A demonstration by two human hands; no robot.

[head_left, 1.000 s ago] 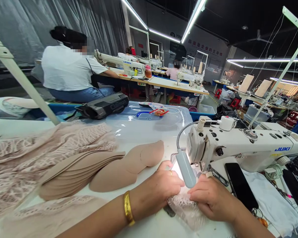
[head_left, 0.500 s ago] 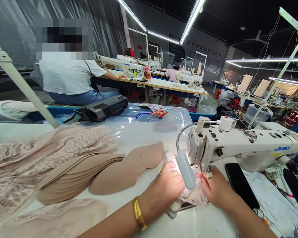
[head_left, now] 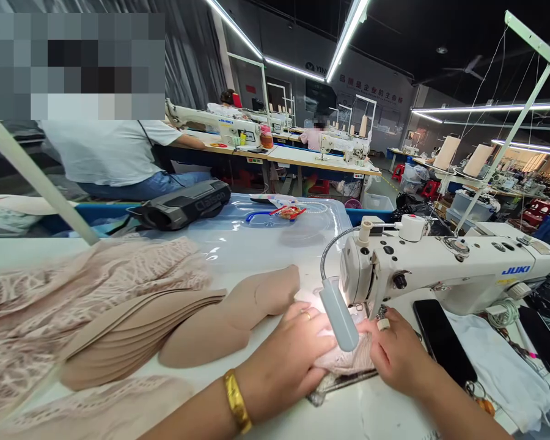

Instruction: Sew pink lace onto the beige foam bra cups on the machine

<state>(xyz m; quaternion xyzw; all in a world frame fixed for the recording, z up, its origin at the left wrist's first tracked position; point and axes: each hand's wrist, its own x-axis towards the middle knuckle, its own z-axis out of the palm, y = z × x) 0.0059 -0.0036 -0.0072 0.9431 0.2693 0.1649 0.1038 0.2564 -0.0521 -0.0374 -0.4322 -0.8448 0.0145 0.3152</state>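
Note:
Pale pink lace fabric [head_left: 343, 362] lies under the needle area of a white sewing machine [head_left: 444, 256]. My left hand [head_left: 288, 351] rests flat on its left side, fingers stretched out and pressing down. At the right edge of the lace, my right hand [head_left: 396, 348] has thumb and forefinger closed on the cloth, near the presser foot. A lit grey lamp [head_left: 340, 318] on a bendable neck hides some left fingertips and part of the lace. Left of my hands sit a fanned stack of beige pads [head_left: 132, 336] and a separate beige pad piece [head_left: 201, 342].
More lace [head_left: 22, 324] spreads along the left. A black phone [head_left: 442, 339] and white cloth [head_left: 499, 366] lie right of my right arm. Behind the table stand a translucent plastic lid [head_left: 238, 241] and a black device [head_left: 183, 205]. A co-worker [head_left: 105, 153] sits ahead left.
My left hand has moved slightly left and down and lies flatter over the lace. More of the lace shows between the hands. The camera view has shifted a little.

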